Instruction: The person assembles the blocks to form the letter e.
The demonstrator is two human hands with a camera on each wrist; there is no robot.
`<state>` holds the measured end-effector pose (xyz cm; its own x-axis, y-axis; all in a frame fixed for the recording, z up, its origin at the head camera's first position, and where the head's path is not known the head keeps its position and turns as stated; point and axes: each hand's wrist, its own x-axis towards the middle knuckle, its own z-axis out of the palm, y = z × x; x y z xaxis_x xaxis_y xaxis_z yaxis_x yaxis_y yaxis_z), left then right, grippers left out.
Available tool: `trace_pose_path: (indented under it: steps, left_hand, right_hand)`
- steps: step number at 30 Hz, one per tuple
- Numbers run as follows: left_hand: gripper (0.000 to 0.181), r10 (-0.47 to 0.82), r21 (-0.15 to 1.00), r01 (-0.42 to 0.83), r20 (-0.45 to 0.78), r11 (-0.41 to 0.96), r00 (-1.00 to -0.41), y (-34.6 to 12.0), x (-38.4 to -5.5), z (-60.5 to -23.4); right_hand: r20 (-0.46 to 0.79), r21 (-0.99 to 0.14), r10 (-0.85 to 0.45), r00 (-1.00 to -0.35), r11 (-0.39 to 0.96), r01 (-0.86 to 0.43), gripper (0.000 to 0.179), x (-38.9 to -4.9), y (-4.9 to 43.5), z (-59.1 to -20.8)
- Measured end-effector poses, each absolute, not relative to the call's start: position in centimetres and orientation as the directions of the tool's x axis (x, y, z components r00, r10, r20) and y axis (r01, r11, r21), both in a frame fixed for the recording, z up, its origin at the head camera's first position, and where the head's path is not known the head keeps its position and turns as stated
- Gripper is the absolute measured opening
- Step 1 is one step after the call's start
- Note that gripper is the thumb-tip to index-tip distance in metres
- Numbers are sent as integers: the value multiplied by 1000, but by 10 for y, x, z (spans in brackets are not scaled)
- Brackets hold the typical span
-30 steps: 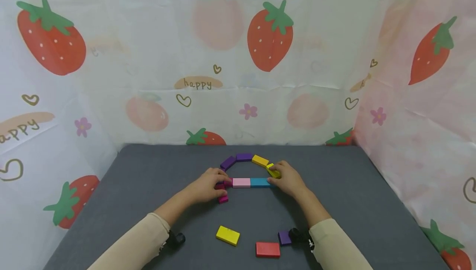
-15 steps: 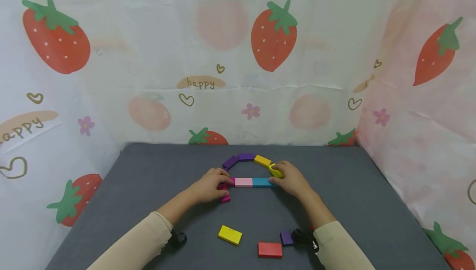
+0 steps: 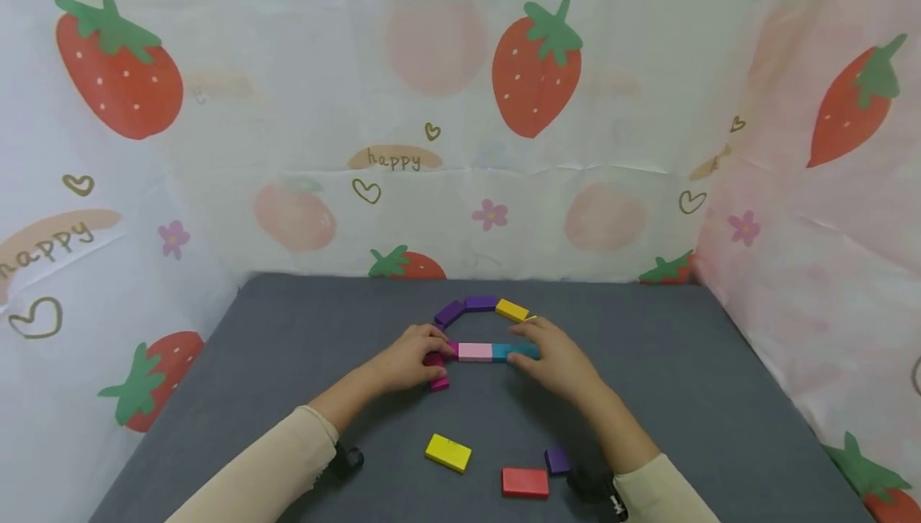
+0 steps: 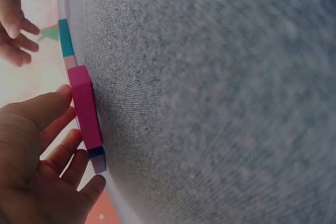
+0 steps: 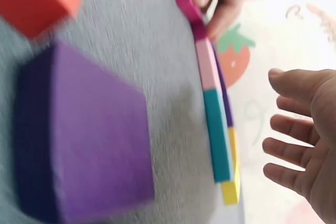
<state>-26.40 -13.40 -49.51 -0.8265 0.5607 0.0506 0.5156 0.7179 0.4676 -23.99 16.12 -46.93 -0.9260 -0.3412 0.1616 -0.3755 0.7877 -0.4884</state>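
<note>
On the dark cloth, a straight row of magenta, pink (image 3: 476,353) and blue (image 3: 500,353) blocks lies below an arch of purple (image 3: 480,304) and yellow (image 3: 512,310) blocks. My left hand (image 3: 404,359) is at the row's left end, holding a magenta block (image 4: 86,111) between thumb and fingers. My right hand (image 3: 560,361) hovers over the right end with its fingers spread and nothing in them. It mostly hides the arch's last yellow block in the head view; the right wrist view shows a yellow block (image 5: 230,192) past the blue end, apart from those fingers.
Nearer the person lie a loose yellow block (image 3: 448,453), a red block (image 3: 525,483) and a purple block (image 3: 557,461), the last close to the right wrist's black camera (image 3: 592,485). A strawberry-print curtain (image 3: 446,219) stands behind the table and along both sides.
The right hand has let go of the yellow block at the arch's right end and drawn slightly away, fingers spreading. The left hand stays on the magenta block. The head view has shifted slightly.
</note>
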Motion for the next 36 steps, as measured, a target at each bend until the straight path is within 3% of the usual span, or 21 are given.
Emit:
trace_pose_path:
  steps: [16, 36]
  left_hand:
    - [31, 562, 492, 511, 52, 705, -826, -135, -268, -496]
    - [33, 560, 491, 503, 37, 711, -828, -139, -266, -500]
  right_hand:
    - [165, -483, -479, -862, 723, -494, 46, -199, 130, -460]
    - [1, -494, -576, -817, 710, -501, 47, -174, 108, -467]
